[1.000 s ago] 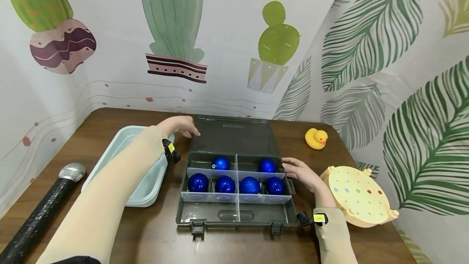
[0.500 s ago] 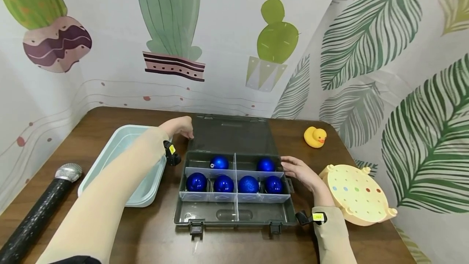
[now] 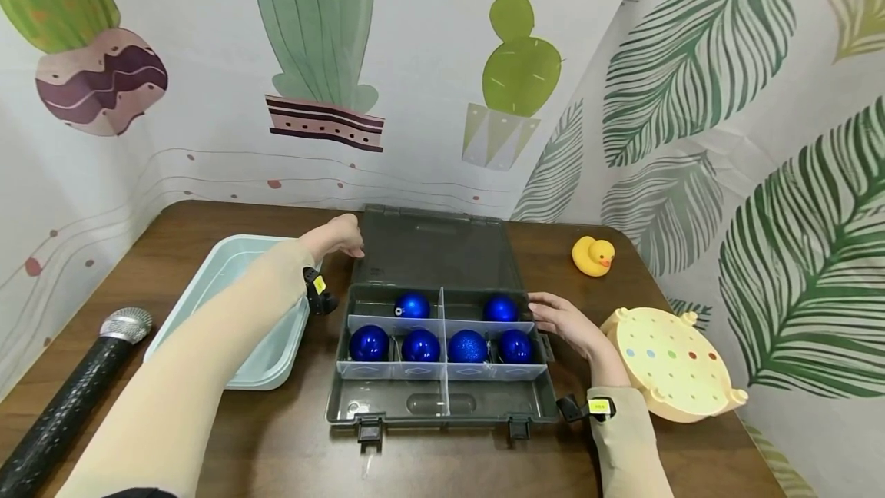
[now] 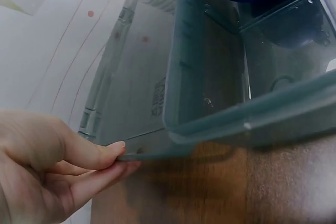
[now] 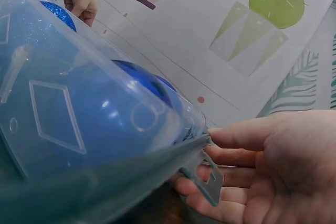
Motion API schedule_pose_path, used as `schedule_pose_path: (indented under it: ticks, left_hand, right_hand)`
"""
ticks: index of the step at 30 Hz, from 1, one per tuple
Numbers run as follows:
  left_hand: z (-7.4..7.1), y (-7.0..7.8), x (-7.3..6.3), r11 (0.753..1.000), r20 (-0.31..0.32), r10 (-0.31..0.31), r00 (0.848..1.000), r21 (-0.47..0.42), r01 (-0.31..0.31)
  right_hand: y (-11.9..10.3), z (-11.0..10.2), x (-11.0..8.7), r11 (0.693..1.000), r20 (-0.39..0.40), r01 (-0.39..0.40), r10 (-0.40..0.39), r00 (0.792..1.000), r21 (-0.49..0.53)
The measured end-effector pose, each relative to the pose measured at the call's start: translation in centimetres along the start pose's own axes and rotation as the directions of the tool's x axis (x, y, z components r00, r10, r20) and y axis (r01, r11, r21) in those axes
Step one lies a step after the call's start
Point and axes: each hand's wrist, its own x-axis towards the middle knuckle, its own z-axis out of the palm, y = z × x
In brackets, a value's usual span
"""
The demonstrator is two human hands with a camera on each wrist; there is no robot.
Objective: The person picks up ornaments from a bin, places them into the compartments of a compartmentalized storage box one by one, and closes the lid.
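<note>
A dark translucent compartment box [image 3: 387, 400] lies unfolded, its lid [image 3: 435, 252] tilted back behind it. My left hand [image 3: 340, 235] is at the lid's left edge; in the left wrist view, the thumb and fingers [image 4: 113, 150] pinch that edge. Several blue Christmas baubles [image 3: 420, 346] sit in the box's middle and back rows, one [image 3: 467, 346] with a glittery surface. Against the right wall of the box rests my right hand [image 3: 563, 325]. The right wrist view has its thumb at the rim and its loosely extended fingers [image 5: 226, 195] beside a side tab [image 5: 210, 179].
To the left stands a pale blue tray [image 3: 276, 371], partly under my left forearm, with a black microphone [image 3: 76, 398] beyond. A yellow rubber duck [image 3: 592, 256] sits at the back right. Near my right forearm is a cream pegboard-like toy [image 3: 674, 363] with coloured dots.
My left hand has closed its fingers on the lid's edge, and the lid's far edge has risen slightly. The right hand stays by the box wall. The head view has shifted a little.
</note>
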Motion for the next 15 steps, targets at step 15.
schedule_pose_path:
  ticks: [15]
  left_hand:
    - [-0.9,1.5,-5.7,0.977,-0.229,0.190,0.955,0.144,-0.160]
  right_hand:
    - [-0.3,0.1,0.0,1.000,0.015,-0.013,0.013,1.000,-0.011]
